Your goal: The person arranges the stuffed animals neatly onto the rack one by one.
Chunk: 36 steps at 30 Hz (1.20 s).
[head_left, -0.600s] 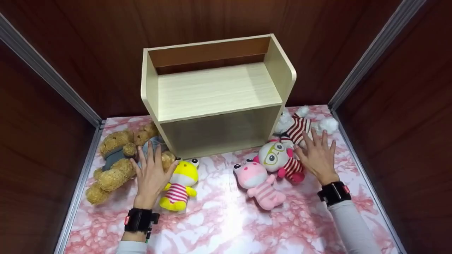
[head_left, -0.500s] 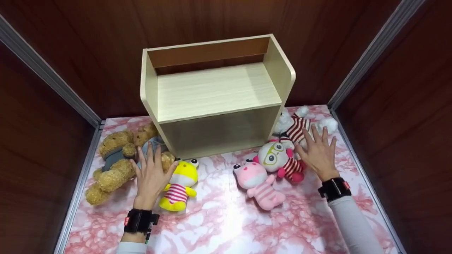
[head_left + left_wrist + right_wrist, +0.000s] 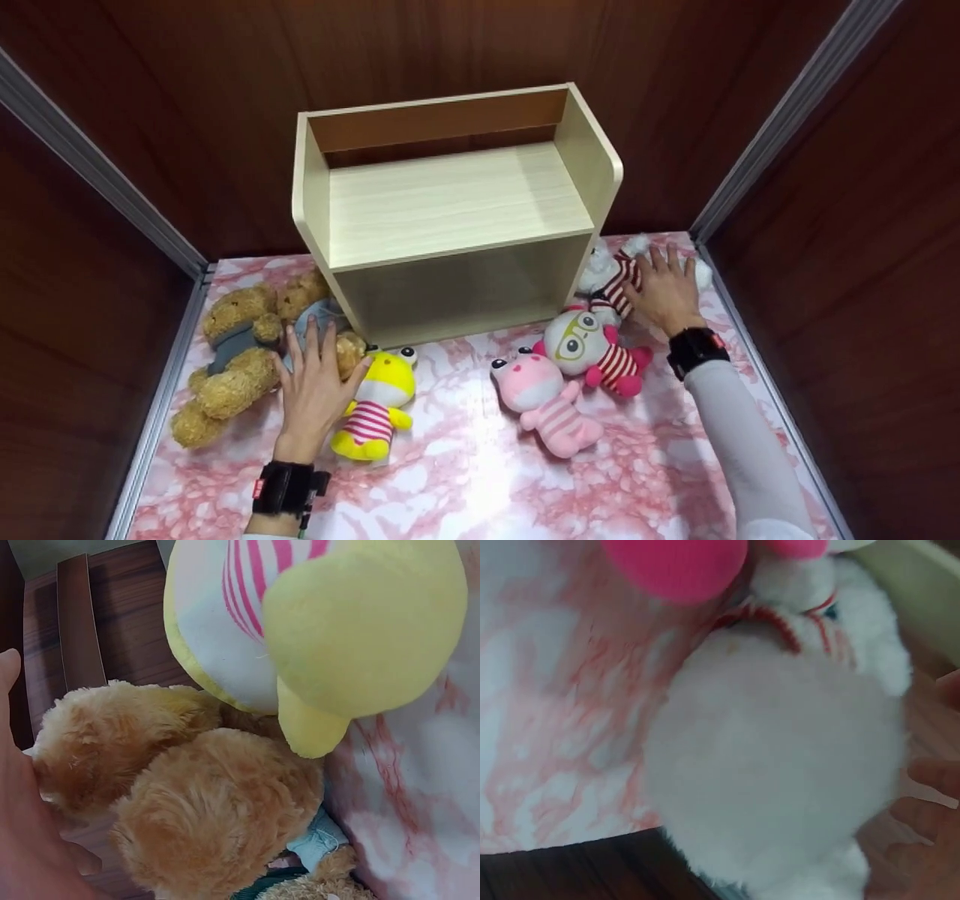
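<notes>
With fingers spread, my left hand (image 3: 313,394) is over the small brown teddy bear in light blue (image 3: 304,300), beside the yellow frog plush (image 3: 379,397). In the left wrist view, fuzzy brown limbs (image 3: 217,817) lie close to that hand. My right hand (image 3: 666,294), fingers extended, is over the white plush in a striped sweater (image 3: 615,289) and hides part of it. Its white fur (image 3: 780,757) fills the right wrist view, fingers at the edge. Whether either hand touches its toy cannot be told. Nearest the right hand is a panda-like plush with yellow glasses (image 3: 581,345).
A pale wooden shelf unit (image 3: 457,199) stands at the back, between the toys. A bigger teddy bear in grey (image 3: 236,352) lies far left; a pink frog plush (image 3: 551,405) lies front right. Dark wood panels (image 3: 450,45) enclose the marbled pink surface (image 3: 450,480).
My right hand has moved forward, from beside the glasses plush to over the white striped-sweater plush. The left hand stays near the small teddy bear. The head view has shifted slightly.
</notes>
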Available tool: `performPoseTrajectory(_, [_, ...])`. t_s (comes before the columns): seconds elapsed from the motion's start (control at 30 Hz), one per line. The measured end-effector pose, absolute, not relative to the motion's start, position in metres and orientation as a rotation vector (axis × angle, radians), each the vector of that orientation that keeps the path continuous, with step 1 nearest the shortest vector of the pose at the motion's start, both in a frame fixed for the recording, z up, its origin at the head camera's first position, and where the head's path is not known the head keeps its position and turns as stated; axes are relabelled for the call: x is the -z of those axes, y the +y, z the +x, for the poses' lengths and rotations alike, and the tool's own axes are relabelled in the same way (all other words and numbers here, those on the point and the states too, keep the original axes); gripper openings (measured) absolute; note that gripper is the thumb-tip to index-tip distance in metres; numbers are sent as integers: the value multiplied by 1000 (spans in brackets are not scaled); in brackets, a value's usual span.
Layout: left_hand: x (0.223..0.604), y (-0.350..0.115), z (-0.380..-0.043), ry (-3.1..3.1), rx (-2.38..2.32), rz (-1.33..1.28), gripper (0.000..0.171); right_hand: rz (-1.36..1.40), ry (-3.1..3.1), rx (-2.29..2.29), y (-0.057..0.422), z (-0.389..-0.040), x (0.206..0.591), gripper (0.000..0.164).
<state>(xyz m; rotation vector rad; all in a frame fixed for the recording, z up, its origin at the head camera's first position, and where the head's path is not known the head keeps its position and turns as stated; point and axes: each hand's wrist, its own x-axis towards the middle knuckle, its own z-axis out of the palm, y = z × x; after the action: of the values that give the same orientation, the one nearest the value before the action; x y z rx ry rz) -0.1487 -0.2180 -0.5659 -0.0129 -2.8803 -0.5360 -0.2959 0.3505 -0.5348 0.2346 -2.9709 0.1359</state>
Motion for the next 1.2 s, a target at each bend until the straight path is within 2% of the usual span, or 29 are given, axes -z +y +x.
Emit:
performPoseTrajectory(0.17, [568, -212, -139, -2862, 543, -46, 91, 195, -3074, -61, 362, -308, 536, 66])
performPoseTrajectory(0.33, [570, -204, -128, -2832, 575, -95, 88, 12, -3177, -54, 370, -305, 539, 68])
performPoseTrajectory(0.57, [570, -196, -118, -2760, 572, -151, 84, -227, -3280, -230, 379, -289, 560, 102])
performPoseTrajectory(0.7, [568, -191, -116, -2724, 576, -168, 82, -301, -3322, -358, 388, -283, 565, 109])
performPoseTrajectory(0.83, [566, -183, -116, -2701, 581, -178, 81, -359, -3313, -468, 393, -280, 572, 109])
performPoseTrajectory(1.03, [562, -179, -122, -2609, 569, -240, 70, -442, -3104, -708, 397, -272, 594, 110])
performPoseTrajectory(1.2, [562, -179, -120, -2569, 602, -265, 66, -548, -2898, -741, 404, -252, 603, 101])
